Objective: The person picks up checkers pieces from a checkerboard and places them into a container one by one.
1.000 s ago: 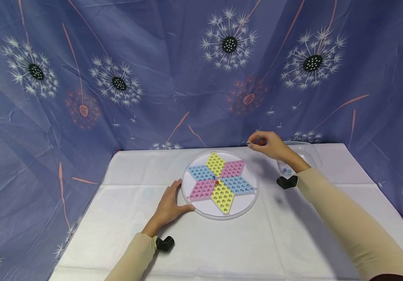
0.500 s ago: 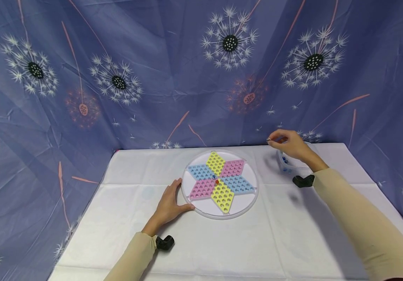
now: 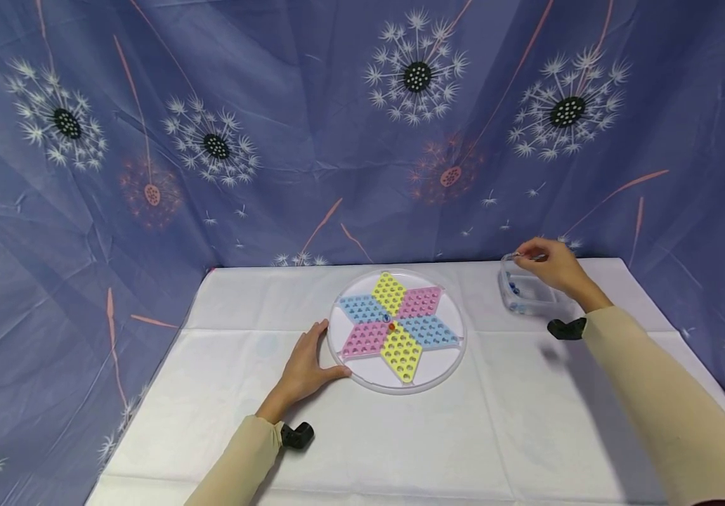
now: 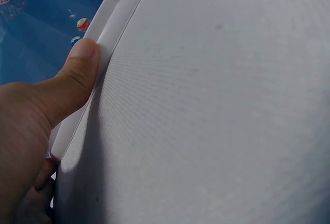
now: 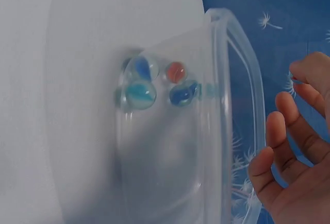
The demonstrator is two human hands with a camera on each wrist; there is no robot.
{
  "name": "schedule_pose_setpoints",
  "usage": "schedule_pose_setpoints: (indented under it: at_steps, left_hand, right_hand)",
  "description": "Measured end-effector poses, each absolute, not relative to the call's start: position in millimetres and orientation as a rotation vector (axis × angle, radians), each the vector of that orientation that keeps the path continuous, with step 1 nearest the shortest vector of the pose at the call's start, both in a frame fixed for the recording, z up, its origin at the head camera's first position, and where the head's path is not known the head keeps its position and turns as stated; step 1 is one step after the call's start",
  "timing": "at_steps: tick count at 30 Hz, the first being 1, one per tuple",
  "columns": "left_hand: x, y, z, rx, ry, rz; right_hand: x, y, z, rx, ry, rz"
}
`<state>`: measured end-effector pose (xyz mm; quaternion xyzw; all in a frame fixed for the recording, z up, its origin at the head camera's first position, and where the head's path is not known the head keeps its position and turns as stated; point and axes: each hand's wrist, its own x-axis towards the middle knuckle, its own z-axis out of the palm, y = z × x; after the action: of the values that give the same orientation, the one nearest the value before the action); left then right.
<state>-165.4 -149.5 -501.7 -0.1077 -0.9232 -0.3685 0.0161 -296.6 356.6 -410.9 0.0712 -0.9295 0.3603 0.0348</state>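
Observation:
A round white Chinese checkers board (image 3: 350, 288) with a yellow, pink and blue star lies mid-table. My left hand (image 3: 299, 372) rests against its left rim, thumb and fingers spread apart. The left wrist view shows the thumb (image 4: 77, 74) pressing the board's edge. Near the star's centre sit a blue marble (image 3: 386, 318) and a red marble (image 3: 391, 327). Above the back of a clear plastic box (image 3: 533, 309), my right hand (image 3: 555, 267) pinches a small marble between thumb and forefinger, mostly hidden by the fingertips.
Inside the box lie several glass marbles, among them a red marble (image 5: 176, 72) and a teal one (image 5: 141, 94), bunched at one end. White cloth (image 3: 438, 450) covers the table. A blue dandelion-print curtain (image 3: 312, 140) hangs right behind the table's back edge.
My right hand has moved right, from beside the board to above the box, still pinching the small marble. The left hand and the board have stayed in place.

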Motion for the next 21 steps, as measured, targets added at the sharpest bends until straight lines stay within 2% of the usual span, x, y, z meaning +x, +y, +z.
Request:
schedule_pose_setpoints:
  at_steps: [8, 21]
  left_hand:
    - [-167, -150, -502, -0.345, -2.870, -1.140]
    - [-168, -151, -502, -0.359, -2.864, -1.143]
  right_hand:
    - [-298, 367, -419, 0.108, -2.902, 1.033]
    - [-302, 366, -426, 0.074, -2.958, 1.048]
